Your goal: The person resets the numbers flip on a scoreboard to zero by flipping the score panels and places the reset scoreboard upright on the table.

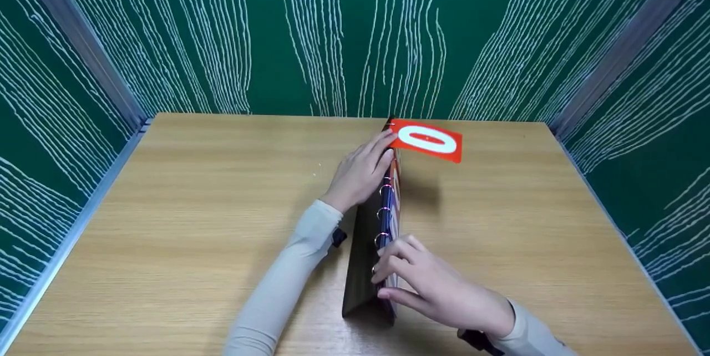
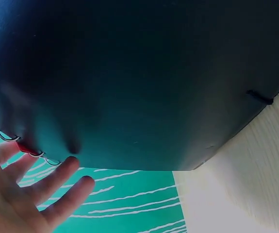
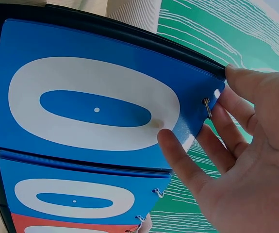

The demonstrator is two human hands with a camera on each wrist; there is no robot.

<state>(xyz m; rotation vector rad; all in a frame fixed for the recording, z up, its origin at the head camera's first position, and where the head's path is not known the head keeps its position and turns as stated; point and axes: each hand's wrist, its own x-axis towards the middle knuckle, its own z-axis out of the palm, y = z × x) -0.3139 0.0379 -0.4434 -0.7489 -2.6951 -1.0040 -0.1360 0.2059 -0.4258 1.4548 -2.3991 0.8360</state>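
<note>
A black flip scoreboard [image 1: 363,267] with ring-bound number cards stands tent-like, end-on, on the table. At its far end a red card [image 1: 455,148] with a white 0 sticks out to the right, raised off the stack. My left hand [image 1: 360,170] rests its fingers by that card's ring edge; in the left wrist view the fingers look straight and spread beyond the dark board. My right hand [image 1: 438,284] curls over the near top edge. The right wrist view shows its fingers about the corner of a large blue 0 card [image 3: 96,126], some fingertips hidden behind it.
The wooden table [image 1: 222,195] extends on both sides of the scoreboard. Green walls [image 1: 266,40] with white lines close it in at the back and sides. A smaller blue 0 card [image 3: 73,213] lies between the large blue card and a red one.
</note>
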